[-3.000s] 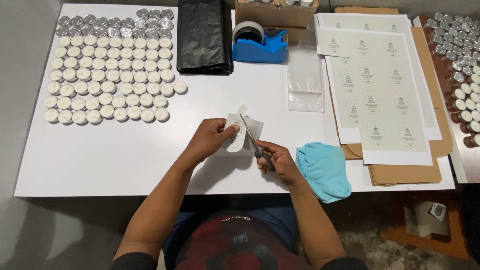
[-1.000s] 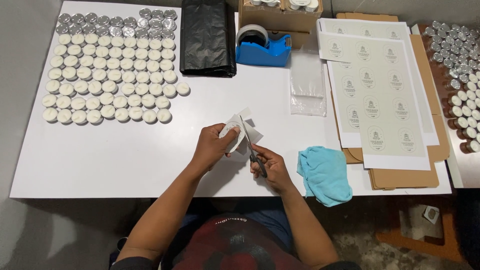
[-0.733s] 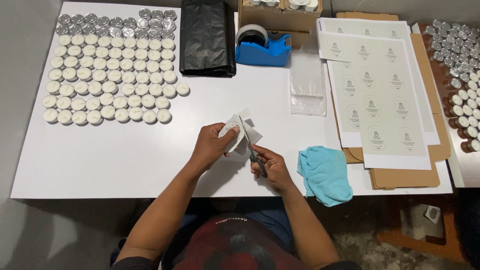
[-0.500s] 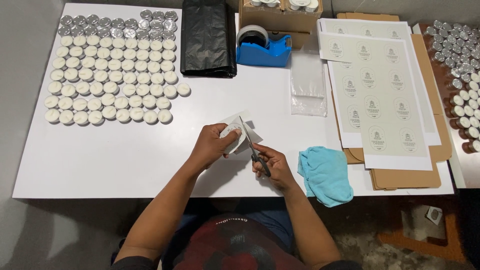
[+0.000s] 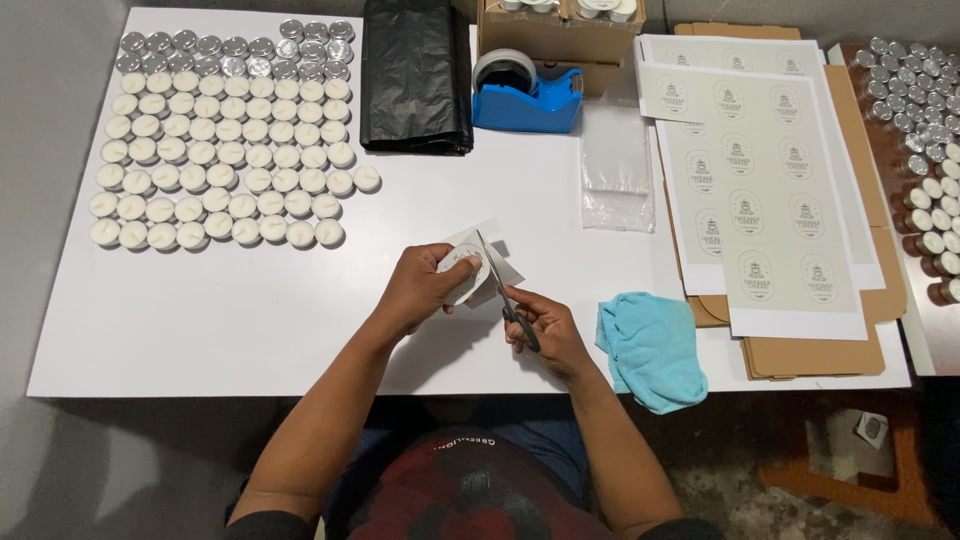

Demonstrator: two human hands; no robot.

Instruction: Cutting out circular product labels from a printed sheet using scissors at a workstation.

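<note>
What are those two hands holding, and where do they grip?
Left hand pinches a paper label piece by its left edge; right hand holds scissors by the handles.

- Our left hand point(image 5: 425, 288) reaches in from the lower left, forearm bare, fingers curled and pinched shut above the table edge
- Our right hand point(image 5: 548, 330) sits just beside it, wrist bent, thumb and fingers closed in a grip

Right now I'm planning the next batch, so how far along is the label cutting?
Early on, it seems. Laid out: rows of tealights. In hand: the left hand holds one label piece while the right hand works the scissors around it. Left: the label sheets look uncut, ovals intact.
</note>
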